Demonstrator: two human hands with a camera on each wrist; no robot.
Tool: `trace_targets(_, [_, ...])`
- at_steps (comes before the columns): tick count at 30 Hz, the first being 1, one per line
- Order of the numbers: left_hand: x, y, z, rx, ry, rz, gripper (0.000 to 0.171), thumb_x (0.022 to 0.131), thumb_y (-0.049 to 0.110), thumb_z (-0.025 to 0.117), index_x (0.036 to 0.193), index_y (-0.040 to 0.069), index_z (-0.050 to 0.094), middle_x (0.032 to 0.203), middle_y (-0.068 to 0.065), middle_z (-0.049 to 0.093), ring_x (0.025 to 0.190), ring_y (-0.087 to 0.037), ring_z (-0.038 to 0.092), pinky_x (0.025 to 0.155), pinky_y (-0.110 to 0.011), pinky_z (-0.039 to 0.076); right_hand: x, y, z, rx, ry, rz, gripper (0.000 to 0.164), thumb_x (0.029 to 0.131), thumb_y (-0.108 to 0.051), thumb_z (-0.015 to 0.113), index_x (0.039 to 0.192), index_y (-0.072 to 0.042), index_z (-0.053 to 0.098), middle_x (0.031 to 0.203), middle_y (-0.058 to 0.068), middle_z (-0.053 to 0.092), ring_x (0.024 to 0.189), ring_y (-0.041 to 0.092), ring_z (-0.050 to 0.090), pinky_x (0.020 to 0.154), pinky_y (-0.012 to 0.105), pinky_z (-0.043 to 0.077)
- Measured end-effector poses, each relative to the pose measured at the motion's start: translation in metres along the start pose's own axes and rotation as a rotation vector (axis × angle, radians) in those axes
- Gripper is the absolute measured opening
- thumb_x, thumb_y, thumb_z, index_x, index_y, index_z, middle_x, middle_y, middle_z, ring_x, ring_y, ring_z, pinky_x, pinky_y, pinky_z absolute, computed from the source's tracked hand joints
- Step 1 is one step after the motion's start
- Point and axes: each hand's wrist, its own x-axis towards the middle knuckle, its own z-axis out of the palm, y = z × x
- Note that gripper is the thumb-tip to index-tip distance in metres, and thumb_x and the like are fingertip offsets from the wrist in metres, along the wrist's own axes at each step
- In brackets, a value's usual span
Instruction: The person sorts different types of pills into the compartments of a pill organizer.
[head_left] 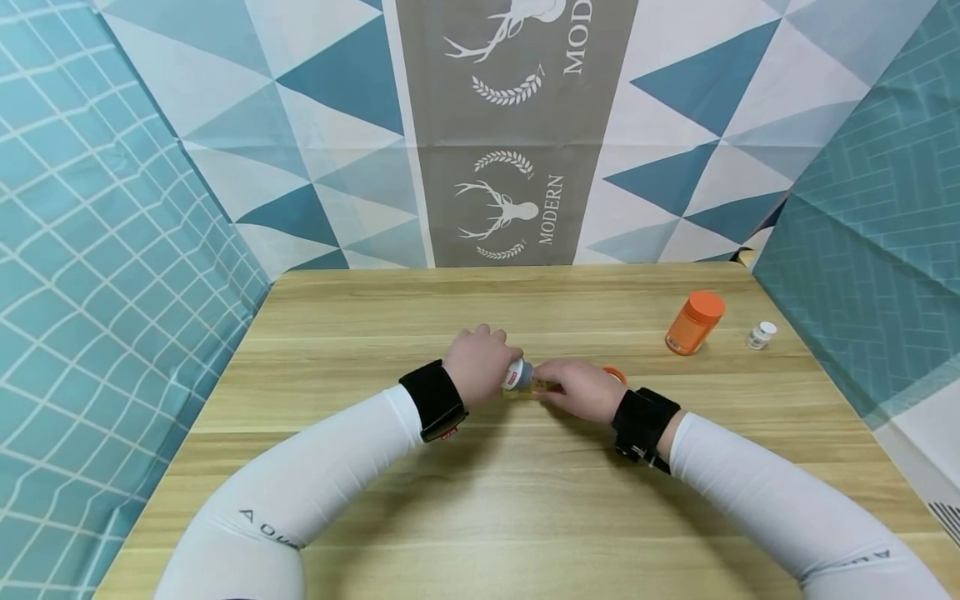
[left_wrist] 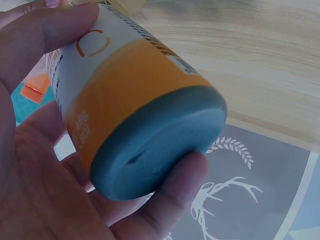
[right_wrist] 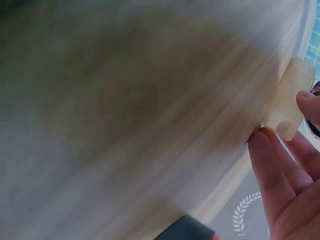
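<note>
My left hand (head_left: 480, 365) grips a bottle (head_left: 514, 375) with a white and orange label. Its dark grey base faces the camera in the left wrist view, where the thumb lies along the label and a fingertip (left_wrist: 184, 177) presses the base's rim. The bottle is tilted, its other end partly hidden. Just right of it, my right hand (head_left: 585, 390) pinches a small translucent yellowish box (right_wrist: 291, 95) low over the table. In the right wrist view, fingertips (right_wrist: 260, 142) are at the box's lower edge and the thumb overlaps its side.
An orange jar (head_left: 694, 323) and a small white bottle (head_left: 761, 335) stand at the right rear of the wooden table (head_left: 480, 508). Behind my right wrist shows part of an orange round thing (head_left: 616, 373). Patterned cloths (head_left: 510, 208) hang at the back and sides.
</note>
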Motion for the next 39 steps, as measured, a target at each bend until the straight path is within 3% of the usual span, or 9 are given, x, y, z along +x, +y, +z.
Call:
trace_targets(7, [0.0006,-0.0001,0.0007,-0.006,-0.004,0.005,0.057,0.074,0.036,0.088,0.127,0.027,0.067,0.106,-0.004,0.066,0.090,-0.023,0.060,0.074,-0.038,0.055,-0.0044,0.0039,-0.0020,-0.124,-0.029,-0.082,0.042,0.091,-0.008,0.070,0.132,-0.012,0.061,0.119,0.006,0.066,0.108,0.020,0.063,0.089,0.037,0.052])
trace_targets(16, [0.0000,0.0007,0.0004,0.026,0.001,0.005,0.055,0.075,0.034,0.087,0.126,0.029,0.067,0.105,-0.003,0.066,0.089,-0.022,0.059,0.071,-0.037,0.055,-0.0017,0.0029,0.0018,-0.349,-0.078,-0.132,0.042,0.091,-0.010,0.066,0.132,-0.011,0.059,0.120,0.009,0.061,0.108,0.025,0.059,0.093,0.038,0.049])
trace_targets(26, [0.0005,0.0003,-0.0001,0.030,0.009,0.006,0.052,0.078,0.027,0.084,0.127,0.029,0.067,0.105,-0.003,0.065,0.089,-0.022,0.059,0.071,-0.036,0.054,-0.0035,0.0056,0.0035,-0.352,-0.046,-0.142,0.041,0.089,-0.010,0.065,0.129,-0.015,0.058,0.109,0.005,0.060,0.099,0.021,0.058,0.086,0.036,0.051])
trace_targets(31, [0.0007,0.0014,-0.0004,0.050,0.011,0.011,0.051,0.078,0.026,0.083,0.126,0.029,0.067,0.105,-0.003,0.065,0.090,-0.022,0.059,0.072,-0.037,0.055,-0.0060,0.0059,0.0031,-0.334,-0.043,-0.137,0.040,0.092,-0.012,0.065,0.131,-0.013,0.058,0.113,0.006,0.060,0.104,0.022,0.058,0.090,0.038,0.050])
trace_targets(39, [0.0010,0.0020,0.0021,0.055,0.010,0.017,0.050,0.079,0.027,0.083,0.126,0.029,0.067,0.106,-0.003,0.065,0.092,-0.022,0.059,0.075,-0.037,0.055,-0.0052,0.0006,0.0006,-0.400,-0.082,-0.132,0.046,0.091,-0.012,0.064,0.136,-0.014,0.056,0.117,0.007,0.059,0.105,0.023,0.056,0.091,0.037,0.050])
